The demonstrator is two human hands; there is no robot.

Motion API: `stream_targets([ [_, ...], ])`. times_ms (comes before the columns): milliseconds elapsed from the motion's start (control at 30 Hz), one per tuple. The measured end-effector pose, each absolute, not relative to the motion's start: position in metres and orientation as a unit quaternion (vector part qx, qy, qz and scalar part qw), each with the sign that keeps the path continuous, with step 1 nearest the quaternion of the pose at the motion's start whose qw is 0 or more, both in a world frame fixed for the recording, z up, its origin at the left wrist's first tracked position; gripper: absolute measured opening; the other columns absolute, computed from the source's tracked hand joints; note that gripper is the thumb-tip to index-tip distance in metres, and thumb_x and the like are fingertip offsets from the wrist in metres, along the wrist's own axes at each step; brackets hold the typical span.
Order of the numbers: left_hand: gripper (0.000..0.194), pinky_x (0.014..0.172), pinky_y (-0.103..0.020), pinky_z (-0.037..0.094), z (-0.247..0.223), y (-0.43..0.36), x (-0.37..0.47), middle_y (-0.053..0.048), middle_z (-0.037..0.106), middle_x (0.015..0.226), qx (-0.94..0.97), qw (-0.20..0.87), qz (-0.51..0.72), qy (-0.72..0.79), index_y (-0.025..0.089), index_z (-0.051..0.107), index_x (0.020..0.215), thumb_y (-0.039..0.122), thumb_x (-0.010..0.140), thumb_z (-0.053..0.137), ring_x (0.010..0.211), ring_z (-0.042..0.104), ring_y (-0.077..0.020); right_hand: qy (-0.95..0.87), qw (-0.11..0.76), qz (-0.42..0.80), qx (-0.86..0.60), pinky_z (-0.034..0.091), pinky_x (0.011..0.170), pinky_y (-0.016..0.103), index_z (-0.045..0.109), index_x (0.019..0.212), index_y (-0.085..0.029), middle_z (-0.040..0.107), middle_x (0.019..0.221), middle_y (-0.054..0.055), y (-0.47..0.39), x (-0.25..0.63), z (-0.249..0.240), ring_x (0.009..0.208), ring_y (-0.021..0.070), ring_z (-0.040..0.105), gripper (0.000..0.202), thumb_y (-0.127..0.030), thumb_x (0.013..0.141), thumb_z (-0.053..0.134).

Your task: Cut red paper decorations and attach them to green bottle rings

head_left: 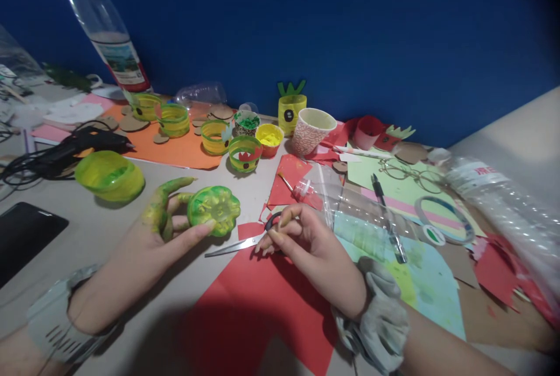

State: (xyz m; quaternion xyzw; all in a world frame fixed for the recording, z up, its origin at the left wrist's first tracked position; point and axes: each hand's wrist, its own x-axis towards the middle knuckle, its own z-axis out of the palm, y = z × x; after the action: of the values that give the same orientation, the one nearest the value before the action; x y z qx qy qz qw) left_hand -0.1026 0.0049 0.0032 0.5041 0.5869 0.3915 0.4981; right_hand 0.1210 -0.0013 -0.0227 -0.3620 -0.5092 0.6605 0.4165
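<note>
My left hand (164, 230) has paint-smeared fingers and a thumb closed on a cut-off plastic bottle bottom (214, 211), painted green and yellow, its lobed base facing me. My right hand (301, 236) is closed in a pinch, fingertips pressed to the thumb. Whatever it may hold is too small or hidden to make out. Scissors (238, 246) show right beside those fingertips, blades pointing left and a dark handle ring partly covered; I cannot tell whether the hand touches them. Below lies a red paper sheet (262, 306).
Painted plastic rings, one a yellow-green ring (245, 154), stand behind with a patterned paper cup (311, 131) and a yellow paint cup (269, 138). On the left are a glue gun (94, 138), a yellow-green cup (109, 176) and a phone (26, 242). A clear bottle (363, 206) lies right.
</note>
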Motion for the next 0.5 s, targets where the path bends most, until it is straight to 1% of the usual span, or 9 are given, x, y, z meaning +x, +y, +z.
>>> stream_targets([
  [67, 0.058, 0.080, -0.036, 0.062, 0.003, 0.006, -0.103, -0.005, 0.065, 0.120, 0.509, 0.480, 0.390, 0.599, 0.030, 0.041, 0.128, 0.034, 0.078, 0.069, 0.106, 0.066, -0.0286, -0.518, 0.429, 0.649, -0.356, 0.054, 0.080, 0.035, 0.045, 0.098, -0.022, 0.068, 0.083, 0.002, -0.001, 0.121, -0.023, 0.080, 0.0166, 0.068, 0.009, -0.024, 0.095, 0.054],
  [133, 0.062, 0.087, -0.038, 0.059, 0.001, 0.007, -0.104, -0.004, 0.062, 0.124, 0.524, 0.434, 0.396, 0.617, 0.031, 0.039, 0.131, 0.033, 0.077, 0.070, 0.115, 0.060, -0.0290, -0.553, 0.436, 0.614, -0.355, 0.052, 0.081, 0.035, 0.051, 0.099, -0.021, 0.066, 0.090, 0.004, -0.001, 0.122, -0.022, 0.085, 0.0166, 0.066, 0.003, -0.021, 0.096, 0.050],
  [200, 0.066, 0.096, -0.040, 0.053, -0.004, 0.005, -0.107, -0.004, 0.059, 0.128, 0.556, 0.364, 0.399, 0.632, 0.033, 0.036, 0.133, 0.034, 0.077, 0.071, 0.121, 0.056, -0.0285, -0.593, 0.440, 0.576, -0.350, 0.051, 0.079, 0.033, 0.057, 0.092, -0.020, 0.063, 0.092, 0.005, 0.000, 0.122, -0.021, 0.086, 0.0168, 0.063, 0.012, -0.017, 0.096, 0.047],
  [267, 0.068, 0.102, -0.045, 0.047, -0.010, 0.002, -0.111, -0.006, 0.055, 0.131, 0.597, 0.290, 0.388, 0.639, 0.033, 0.033, 0.135, 0.036, 0.078, 0.070, 0.122, 0.054, -0.0289, -0.615, 0.441, 0.556, -0.344, 0.051, 0.075, 0.033, 0.058, 0.086, -0.020, 0.060, 0.090, 0.004, 0.000, 0.123, -0.021, 0.083, 0.0170, 0.061, 0.017, -0.015, 0.095, 0.044],
  [333, 0.065, 0.105, -0.050, 0.042, -0.017, -0.002, -0.113, -0.007, 0.053, 0.132, 0.650, 0.238, 0.350, 0.631, 0.032, 0.032, 0.137, 0.037, 0.082, 0.066, 0.121, 0.054, -0.0299, -0.621, 0.437, 0.548, -0.350, 0.050, 0.073, 0.032, 0.057, 0.086, -0.020, 0.059, 0.087, 0.004, 0.000, 0.124, -0.021, 0.080, 0.0169, 0.060, 0.017, -0.014, 0.094, 0.043],
  [367, 0.062, 0.106, -0.051, 0.040, -0.020, -0.003, -0.114, -0.008, 0.052, 0.133, 0.672, 0.222, 0.335, 0.622, 0.031, 0.033, 0.136, 0.037, 0.083, 0.064, 0.123, 0.052, -0.0307, -0.624, 0.433, 0.545, -0.354, 0.050, 0.073, 0.032, 0.057, 0.086, -0.020, 0.058, 0.086, 0.004, 0.000, 0.124, -0.022, 0.080, 0.0167, 0.060, 0.017, -0.014, 0.094, 0.043],
  [433, 0.059, 0.105, -0.052, 0.040, -0.022, -0.004, -0.114, -0.008, 0.051, 0.133, 0.693, 0.216, 0.314, 0.612, 0.030, 0.033, 0.136, 0.038, 0.085, 0.061, 0.123, 0.051, -0.0310, -0.630, 0.426, 0.540, -0.362, 0.049, 0.073, 0.031, 0.056, 0.086, -0.020, 0.058, 0.085, 0.003, -0.001, 0.124, -0.023, 0.079, 0.0165, 0.060, 0.017, -0.013, 0.094, 0.043],
  [500, 0.061, 0.103, -0.051, 0.041, -0.021, -0.003, -0.113, -0.009, 0.052, 0.130, 0.697, 0.217, 0.304, 0.612, 0.030, 0.030, 0.138, 0.039, 0.086, 0.060, 0.120, 0.053, -0.0299, -0.634, 0.421, 0.535, -0.368, 0.049, 0.074, 0.031, 0.056, 0.086, -0.020, 0.057, 0.084, 0.003, -0.002, 0.124, -0.023, 0.079, 0.0162, 0.059, 0.017, -0.013, 0.094, 0.043],
])
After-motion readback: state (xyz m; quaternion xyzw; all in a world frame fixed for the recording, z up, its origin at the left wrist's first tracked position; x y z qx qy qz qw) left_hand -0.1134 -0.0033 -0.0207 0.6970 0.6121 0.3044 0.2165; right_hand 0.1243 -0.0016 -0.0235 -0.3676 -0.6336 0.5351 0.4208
